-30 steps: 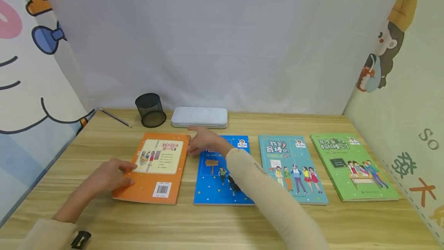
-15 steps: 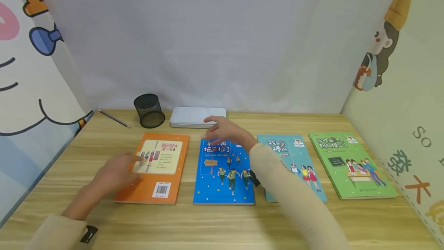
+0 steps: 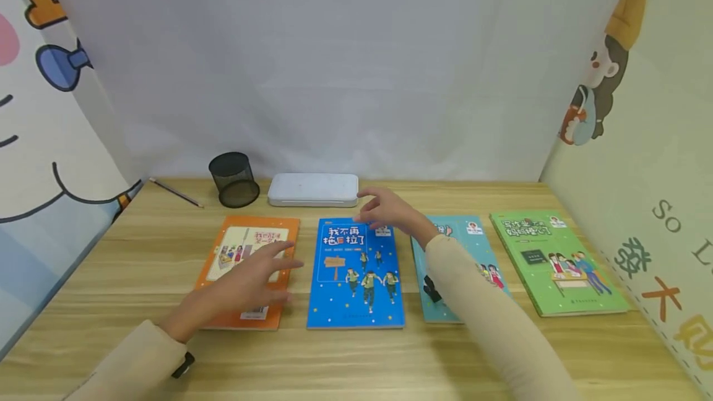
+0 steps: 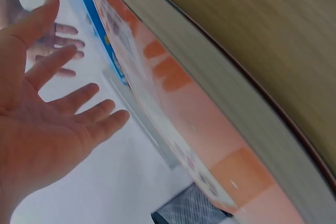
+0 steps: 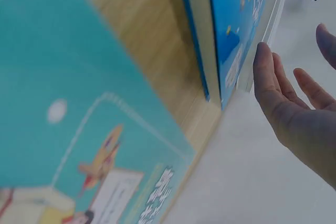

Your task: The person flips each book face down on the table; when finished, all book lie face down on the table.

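Orange book (image 3: 234,239) under spread fingers, both hands empty

The left hand (image 3: 250,280) has its fingers fanned wide and the thumb well apart; it holds nothing. The left wrist view shows it raised clear of the glossy orange cover, palm bare. The right hand (image 3: 390,209) is also empty, fingers loosely bent with a gap to the thumb, above the far right corner of the blue book (image 3: 356,274).

The orange book lies flat, barcode side up, partly hidden by the left hand and forearm, just left of the blue one. Both look like light paperbacks: covers that should flex a little, a sheen that may let fingertips slide, little that could break beyond a creased corner. The page block is thick enough to pinch, so the long side edges, thumb on one face and fingers on the other, seem the surest hold; lifting by the cover alone could let it flap.

Further right lie the teal book (image 3: 473,243), partly under the right sleeve (image 3: 479,302), and the green book (image 3: 557,262). Behind the row are a pale case (image 3: 313,189), a black mesh cup (image 3: 234,181) and a pencil (image 3: 177,193) on the wooden table (image 3: 356,364).
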Demonstrator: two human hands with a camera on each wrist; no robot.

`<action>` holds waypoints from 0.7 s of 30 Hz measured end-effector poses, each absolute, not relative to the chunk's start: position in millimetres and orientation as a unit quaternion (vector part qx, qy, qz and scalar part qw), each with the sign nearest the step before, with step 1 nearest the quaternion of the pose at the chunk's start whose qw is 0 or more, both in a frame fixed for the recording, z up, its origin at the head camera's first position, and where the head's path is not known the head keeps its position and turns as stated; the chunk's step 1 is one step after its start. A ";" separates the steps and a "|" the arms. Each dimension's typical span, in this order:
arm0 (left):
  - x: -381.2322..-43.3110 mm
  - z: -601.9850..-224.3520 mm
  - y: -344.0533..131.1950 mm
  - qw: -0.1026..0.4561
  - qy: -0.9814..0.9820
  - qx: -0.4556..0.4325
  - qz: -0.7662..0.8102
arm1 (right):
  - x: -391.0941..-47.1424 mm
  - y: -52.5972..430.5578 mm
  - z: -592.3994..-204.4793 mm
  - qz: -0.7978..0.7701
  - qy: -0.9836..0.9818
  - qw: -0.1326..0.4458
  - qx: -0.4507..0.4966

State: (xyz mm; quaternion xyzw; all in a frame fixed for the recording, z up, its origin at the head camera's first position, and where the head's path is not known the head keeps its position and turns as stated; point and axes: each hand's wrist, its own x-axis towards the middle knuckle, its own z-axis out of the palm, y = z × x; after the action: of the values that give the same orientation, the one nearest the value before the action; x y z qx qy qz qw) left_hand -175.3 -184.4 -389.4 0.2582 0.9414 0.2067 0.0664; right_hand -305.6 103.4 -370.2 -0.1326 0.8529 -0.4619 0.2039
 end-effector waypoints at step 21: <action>-174.5 -392.8 -140.5 0.164 0.894 0.387 0.156 | -300.4 137.1 -375.4 -0.405 0.894 0.171 -0.083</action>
State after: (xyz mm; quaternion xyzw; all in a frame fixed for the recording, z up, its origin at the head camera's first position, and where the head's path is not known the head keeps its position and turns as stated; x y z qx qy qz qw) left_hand -174.5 -140.5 -392.8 0.3867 0.8941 0.1559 0.1636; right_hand -300.4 137.1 -375.4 -0.0834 0.8942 -0.4054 0.1707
